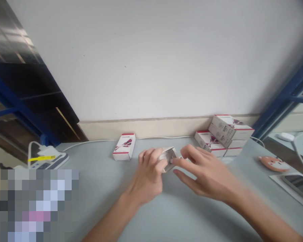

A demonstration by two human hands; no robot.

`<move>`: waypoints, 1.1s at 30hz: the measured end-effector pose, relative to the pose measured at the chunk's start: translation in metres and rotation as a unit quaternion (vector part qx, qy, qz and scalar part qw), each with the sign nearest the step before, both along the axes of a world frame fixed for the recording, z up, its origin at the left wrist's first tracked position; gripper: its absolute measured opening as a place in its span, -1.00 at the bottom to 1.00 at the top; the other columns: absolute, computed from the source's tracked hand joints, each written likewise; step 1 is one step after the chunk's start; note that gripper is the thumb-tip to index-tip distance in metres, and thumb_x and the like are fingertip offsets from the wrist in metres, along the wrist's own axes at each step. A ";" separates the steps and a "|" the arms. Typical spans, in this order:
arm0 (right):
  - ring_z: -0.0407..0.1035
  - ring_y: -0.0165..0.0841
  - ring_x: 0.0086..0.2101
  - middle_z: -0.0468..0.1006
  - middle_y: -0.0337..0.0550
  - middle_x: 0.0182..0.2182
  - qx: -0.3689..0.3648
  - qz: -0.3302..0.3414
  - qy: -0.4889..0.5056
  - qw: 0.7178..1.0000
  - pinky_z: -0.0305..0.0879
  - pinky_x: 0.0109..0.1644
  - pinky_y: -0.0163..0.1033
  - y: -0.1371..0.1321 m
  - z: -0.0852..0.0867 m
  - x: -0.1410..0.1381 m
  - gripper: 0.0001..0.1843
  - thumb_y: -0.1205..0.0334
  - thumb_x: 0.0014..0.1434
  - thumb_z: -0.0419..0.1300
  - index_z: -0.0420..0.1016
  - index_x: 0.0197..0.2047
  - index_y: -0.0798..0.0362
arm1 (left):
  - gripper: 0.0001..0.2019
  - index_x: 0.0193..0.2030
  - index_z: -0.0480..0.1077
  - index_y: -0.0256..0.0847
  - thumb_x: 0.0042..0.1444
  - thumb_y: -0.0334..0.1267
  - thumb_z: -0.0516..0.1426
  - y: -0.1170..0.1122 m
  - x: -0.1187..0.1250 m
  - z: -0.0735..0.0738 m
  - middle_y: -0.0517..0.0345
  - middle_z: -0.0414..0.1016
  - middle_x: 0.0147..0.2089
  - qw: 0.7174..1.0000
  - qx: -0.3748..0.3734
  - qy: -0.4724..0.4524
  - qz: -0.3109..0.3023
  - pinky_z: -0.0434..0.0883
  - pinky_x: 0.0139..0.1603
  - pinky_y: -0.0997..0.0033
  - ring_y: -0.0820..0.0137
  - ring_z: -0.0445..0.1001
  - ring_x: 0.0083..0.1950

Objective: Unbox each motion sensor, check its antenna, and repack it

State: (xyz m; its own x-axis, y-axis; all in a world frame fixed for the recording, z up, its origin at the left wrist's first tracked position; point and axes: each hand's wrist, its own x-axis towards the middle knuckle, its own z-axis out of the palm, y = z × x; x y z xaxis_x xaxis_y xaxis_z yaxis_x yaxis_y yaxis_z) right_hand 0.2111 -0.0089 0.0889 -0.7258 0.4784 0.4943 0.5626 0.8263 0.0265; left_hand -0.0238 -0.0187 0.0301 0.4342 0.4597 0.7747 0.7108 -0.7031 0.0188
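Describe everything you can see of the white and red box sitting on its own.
A white rectangular cardboard box with red bands at its ends and a red graphic on top. It lies closed at an angle on the grey table, left of the hands, touching only the table. The person's left hand, holding a pale carton, is nearest but apart.

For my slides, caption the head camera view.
Left hand holds a small white carton, right hand touching it, stacked cartons behind.

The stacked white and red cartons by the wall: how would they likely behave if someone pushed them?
They would probably tip or slide apart easily, since the stacked cartons sit askew and offset on one another. Their printed paperboard look suggests they are fairly stiff but light for their size, though the corners could likely dent.
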 end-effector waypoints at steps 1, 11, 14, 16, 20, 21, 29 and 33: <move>0.33 -0.26 -0.34 0.46 -0.05 -0.14 0.027 -0.006 -0.014 1.000 0.27 -0.22 -0.13 -0.001 -0.004 -0.001 -0.78 0.16 0.45 0.13 0.49 0.10 -0.06 | -0.49 0.11 0.15 -0.11 0.12 -0.71 -0.02 0.000 0.000 0.000 -0.08 0.31 0.22 1.000 -0.002 0.005 -0.001 0.25 0.16 0.06 0.18 0.31 0.19; 0.40 -0.27 -0.35 0.52 -0.16 -0.19 0.065 -0.035 -0.047 0.996 0.25 -0.26 -0.14 0.009 -0.023 0.010 -0.61 0.36 0.43 0.15 0.44 0.25 -0.17 | -0.52 0.15 0.12 -0.10 0.22 -0.65 0.10 0.001 -0.005 0.002 -0.07 0.33 0.22 0.998 -0.063 0.004 -0.013 0.27 0.19 0.10 0.22 0.34 0.20; 0.46 -0.25 -0.24 0.55 -0.12 -0.03 0.063 -0.029 -0.046 0.997 0.29 -0.22 -0.15 0.012 -0.027 0.017 -0.45 0.50 0.37 0.15 0.35 0.34 -0.14 | -0.56 0.16 0.10 -0.09 0.29 -0.59 0.12 0.001 -0.005 0.006 -0.08 0.34 0.21 0.998 -0.064 -0.010 -0.010 0.31 0.17 0.10 0.23 0.35 0.19; 0.47 -0.27 -0.21 0.56 -0.11 0.03 0.056 -0.032 -0.039 0.997 0.30 -0.22 -0.16 0.013 -0.027 0.020 -0.50 0.53 0.38 0.12 0.37 0.29 -0.10 | -0.56 0.15 0.09 -0.08 0.29 -0.60 0.11 0.001 -0.005 0.007 -0.06 0.35 0.20 0.998 -0.066 0.001 -0.006 0.31 0.17 0.10 0.23 0.36 0.18; 0.45 -0.31 -0.28 0.57 -0.14 -0.04 0.045 -0.046 -0.025 0.998 0.25 -0.28 -0.19 0.014 -0.026 0.020 -0.72 0.42 0.47 0.09 0.44 0.12 -0.08 | -0.56 0.11 0.12 -0.09 0.24 -0.62 0.11 0.001 -0.004 0.005 -0.08 0.34 0.21 0.998 -0.059 0.027 0.003 0.31 0.14 0.08 0.19 0.34 0.20; 0.45 -0.32 -0.29 0.57 -0.14 -0.07 0.041 -0.046 -0.015 0.998 0.25 -0.30 -0.19 0.015 -0.026 0.019 -0.80 0.35 0.50 0.09 0.45 0.08 -0.08 | -0.56 0.10 0.13 -0.10 0.22 -0.64 0.10 0.001 -0.004 0.005 -0.09 0.33 0.22 0.998 -0.055 0.037 0.005 0.31 0.14 0.08 0.17 0.33 0.19; 0.37 -0.41 -0.41 0.48 -0.19 -0.16 -0.075 -0.058 0.073 0.993 0.25 -0.34 -0.26 0.017 -0.039 0.007 -0.78 0.09 0.54 0.08 0.51 0.11 -0.19 | -0.41 0.11 0.18 -0.12 0.00 -0.75 0.01 -0.005 -0.001 0.009 -0.08 0.29 0.23 0.992 0.006 0.127 0.024 0.27 0.14 0.01 0.11 0.28 0.17; 0.31 -0.42 -0.41 0.36 -0.15 -0.14 -0.114 -0.066 0.061 0.989 0.23 -0.37 -0.29 0.015 -0.037 0.005 -0.79 0.14 0.52 0.07 0.54 0.04 -0.16 | -0.34 0.18 0.21 -0.14 -0.05 -0.74 0.03 -0.007 -0.001 0.012 -0.09 0.30 0.24 0.985 -0.001 0.167 0.029 0.26 0.16 0.01 0.08 0.26 0.18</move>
State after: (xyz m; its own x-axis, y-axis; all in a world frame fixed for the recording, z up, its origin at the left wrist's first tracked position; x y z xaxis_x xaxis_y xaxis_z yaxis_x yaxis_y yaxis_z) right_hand 0.2158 0.0064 0.0516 -0.5915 0.6735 0.4433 0.6531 0.7226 -0.2264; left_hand -0.0247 -0.0255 0.0422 0.6375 0.4930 0.5921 0.7171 -0.6606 -0.2220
